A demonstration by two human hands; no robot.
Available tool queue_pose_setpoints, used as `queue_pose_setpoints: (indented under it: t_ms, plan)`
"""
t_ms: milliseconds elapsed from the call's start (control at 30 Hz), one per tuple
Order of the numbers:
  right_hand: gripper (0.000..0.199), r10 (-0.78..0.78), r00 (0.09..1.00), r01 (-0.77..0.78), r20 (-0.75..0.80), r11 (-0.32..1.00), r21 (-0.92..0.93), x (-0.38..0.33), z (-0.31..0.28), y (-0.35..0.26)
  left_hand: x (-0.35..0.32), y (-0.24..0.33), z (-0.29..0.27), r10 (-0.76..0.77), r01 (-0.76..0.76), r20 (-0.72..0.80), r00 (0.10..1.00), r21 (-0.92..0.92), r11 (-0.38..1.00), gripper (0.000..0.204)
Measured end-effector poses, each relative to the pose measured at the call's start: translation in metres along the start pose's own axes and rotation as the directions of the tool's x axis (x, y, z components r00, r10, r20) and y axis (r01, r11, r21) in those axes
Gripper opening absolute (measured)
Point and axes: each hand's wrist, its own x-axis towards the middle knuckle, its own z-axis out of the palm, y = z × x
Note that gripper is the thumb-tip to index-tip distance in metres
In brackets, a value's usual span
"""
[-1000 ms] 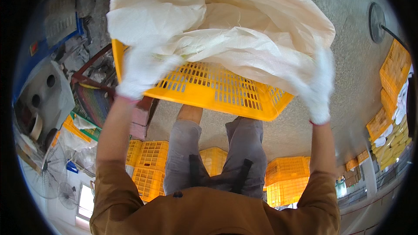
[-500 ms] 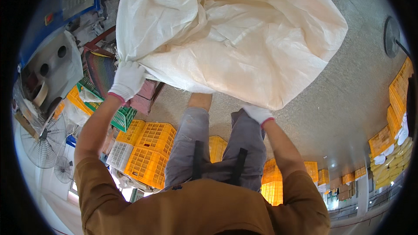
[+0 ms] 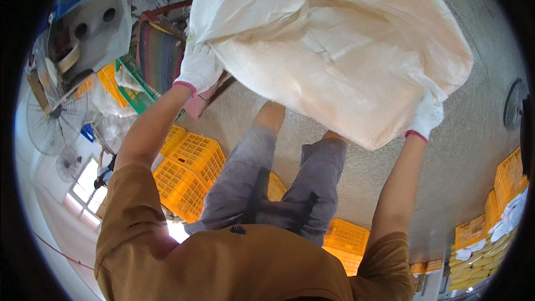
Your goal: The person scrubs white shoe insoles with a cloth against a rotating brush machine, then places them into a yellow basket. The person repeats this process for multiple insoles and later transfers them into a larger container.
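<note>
A large white woven sack (image 3: 334, 72) hangs spread out in front of my legs, its cloth creased and its lower edge curving down toward my knees. My left hand (image 3: 200, 69), in a white knitted glove with a red cuff, is closed on the sack's left edge. At the right side, my right hand (image 3: 428, 114) wears the same kind of glove and grips the sack's edge, a fold of cloth partly covering its fingers. Both arms are stretched forward. The sack's far end runs out of the top of the picture.
Stacked orange crates (image 3: 189, 173) stand behind me at left, with more orange crates (image 3: 345, 239) at right. A chair with a striped seat (image 3: 159, 58) and a green crate (image 3: 134, 86) are left of the sack. A round dark base (image 3: 514, 105) rests on the floor at far right.
My right hand has moved from beside my knee outward and up onto the sack's right edge. My left hand and the sack have shifted to the right.
</note>
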Motion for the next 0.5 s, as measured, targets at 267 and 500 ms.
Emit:
queue_pose_setpoints:
  t_ms: [267, 500]
  plan:
    - [0.048, 0.117, 0.988, -0.142, -0.099, 0.939, -0.314, 0.103, -0.072, -0.056, 0.043, 0.054, 0.000, -0.167, -0.006, -0.458, 0.873, -0.354, 0.935, 0.047]
    - [0.038, 0.083, 0.995, -0.071, 0.055, 0.978, -0.196, 0.131, -0.099, -0.068, 0.096, 0.107, 0.069, -0.266, 0.478, 0.398, 0.878, -0.697, 0.534, 0.039]
